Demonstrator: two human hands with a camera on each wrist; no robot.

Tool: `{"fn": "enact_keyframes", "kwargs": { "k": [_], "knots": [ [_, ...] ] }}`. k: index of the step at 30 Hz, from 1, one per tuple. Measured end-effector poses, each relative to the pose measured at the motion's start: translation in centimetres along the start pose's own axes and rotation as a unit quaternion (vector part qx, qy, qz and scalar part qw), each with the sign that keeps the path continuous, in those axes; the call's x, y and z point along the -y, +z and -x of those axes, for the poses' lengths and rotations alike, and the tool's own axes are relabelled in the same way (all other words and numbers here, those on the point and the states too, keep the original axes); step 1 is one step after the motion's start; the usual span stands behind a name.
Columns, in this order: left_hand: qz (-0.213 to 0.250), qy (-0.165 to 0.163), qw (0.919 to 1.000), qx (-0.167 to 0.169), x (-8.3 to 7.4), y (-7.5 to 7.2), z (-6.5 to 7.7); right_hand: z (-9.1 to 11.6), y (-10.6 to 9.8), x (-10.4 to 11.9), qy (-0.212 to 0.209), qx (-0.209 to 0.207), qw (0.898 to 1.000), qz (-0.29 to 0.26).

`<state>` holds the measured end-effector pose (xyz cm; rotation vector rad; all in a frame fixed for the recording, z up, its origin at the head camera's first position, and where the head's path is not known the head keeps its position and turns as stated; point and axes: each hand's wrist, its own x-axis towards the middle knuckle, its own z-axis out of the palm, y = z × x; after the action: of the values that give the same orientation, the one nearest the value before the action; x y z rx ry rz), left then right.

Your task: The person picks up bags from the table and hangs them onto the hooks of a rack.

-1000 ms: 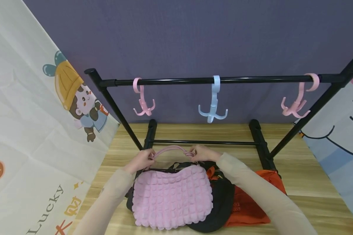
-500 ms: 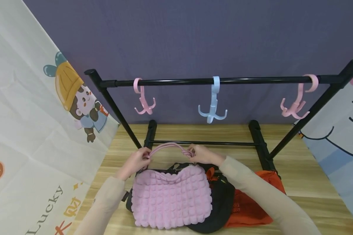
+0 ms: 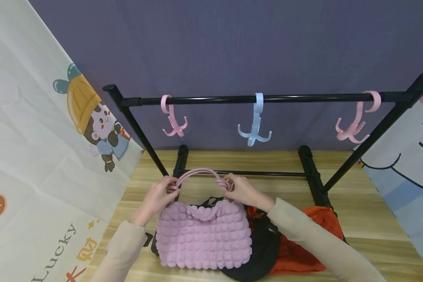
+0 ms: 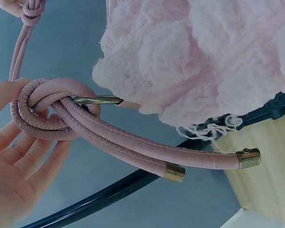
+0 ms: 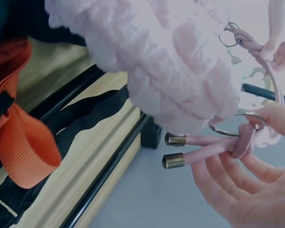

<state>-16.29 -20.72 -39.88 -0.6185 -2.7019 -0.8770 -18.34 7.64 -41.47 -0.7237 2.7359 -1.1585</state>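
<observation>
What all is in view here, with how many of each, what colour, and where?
bag: one, pink, puffy, front of table, atop the other bags
strap: one, pink, knotted at both ends, arched above the bag
black bag: one, under the pink bag
orange bag: one, right of the black bag
rack: one, black, on the table behind the bags
pink hooks: two, at the rail's left and right
blue hook: one, mid-rail
table: one, light wood
left hand: grip on the strap's left knot
right hand: grip on the right knot

The left banner (image 3: 38,188) reads "Lucky"
</observation>
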Motion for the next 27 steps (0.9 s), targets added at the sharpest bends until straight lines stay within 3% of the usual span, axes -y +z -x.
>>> {"fn": "enact_keyframes", "kwargs": {
  "k": [9, 18, 27],
  "knots": [
    [-0.043, 0.043, 0.9957, -0.070, -1.8, -1.3, 0.4, 1.4, -0.3, 2.1, 0.004, -0.048, 0.998, -0.031],
    [-0.060, 0.129, 0.9781, -0.152, -2.6, -2.7, 0.3, 1.8, -0.6, 3.4, -0.064, -0.136, 0.988, -0.031],
    [-0.081, 0.156, 0.9659, -0.191, -3.2, -3.9, -0.3, 1.1, -1.0, 5.0, -0.093, -0.184, 0.977, -0.049]
  ]
}}
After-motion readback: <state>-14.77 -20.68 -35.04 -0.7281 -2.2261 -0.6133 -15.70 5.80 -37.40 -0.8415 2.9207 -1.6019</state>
